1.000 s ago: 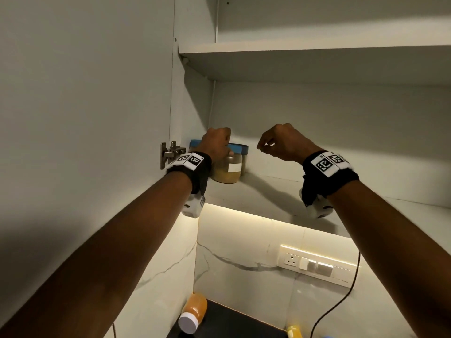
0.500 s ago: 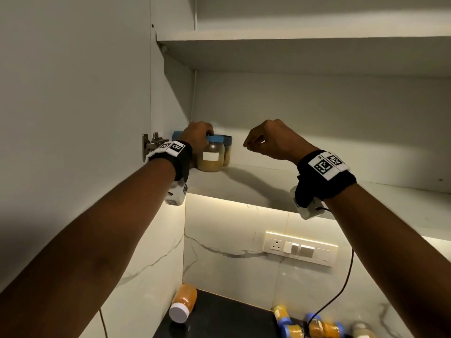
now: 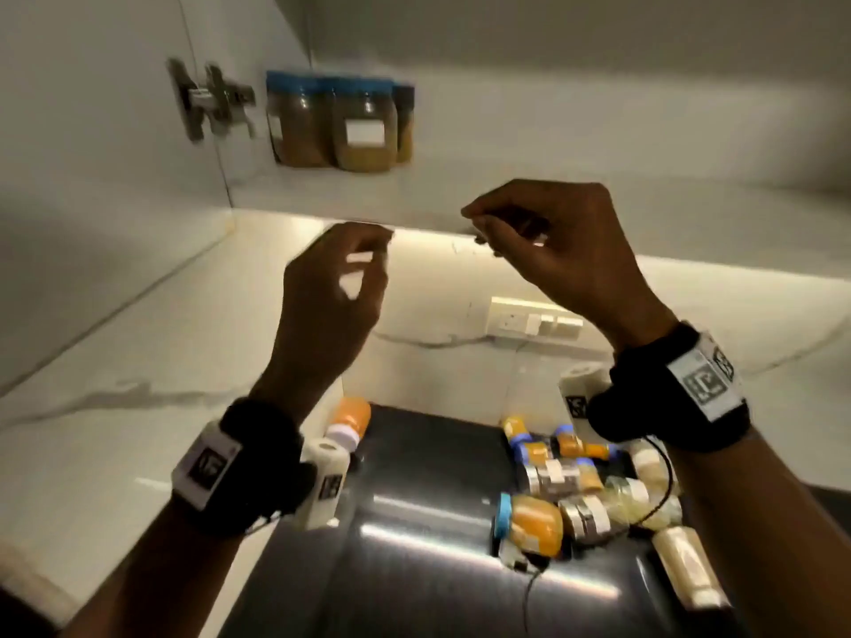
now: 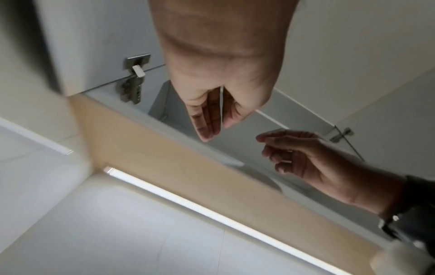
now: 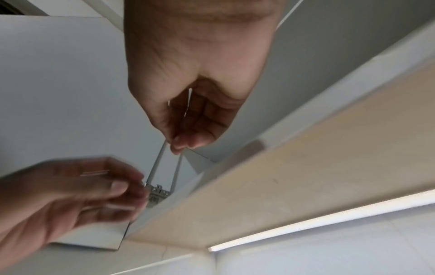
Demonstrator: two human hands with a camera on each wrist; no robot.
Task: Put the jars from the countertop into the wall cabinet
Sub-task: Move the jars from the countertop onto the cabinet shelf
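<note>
Jars: blue-lidded glass ones w/ brown powder (image 3: 340,124) stand upright on white wall cabinet shelf (image 3: 460,186); rest lie tipped on dark glossy countertop (image 3: 414,568), below-right of your hands. Left hand (image 3: 331,287) and right hand (image 3: 552,250) both loosely curled, empty. Right's nearer the pile (image 3: 575,490); orange white-capped jar (image 3: 352,423) lies under left.

I see the shelved jars (image 3: 340,126) standing together at the cabinet shelf's (image 3: 460,195) left end beside the hinge (image 3: 209,101), with more jars (image 3: 575,481) lying clustered on the countertop (image 3: 414,568) below, right of centre.
</note>
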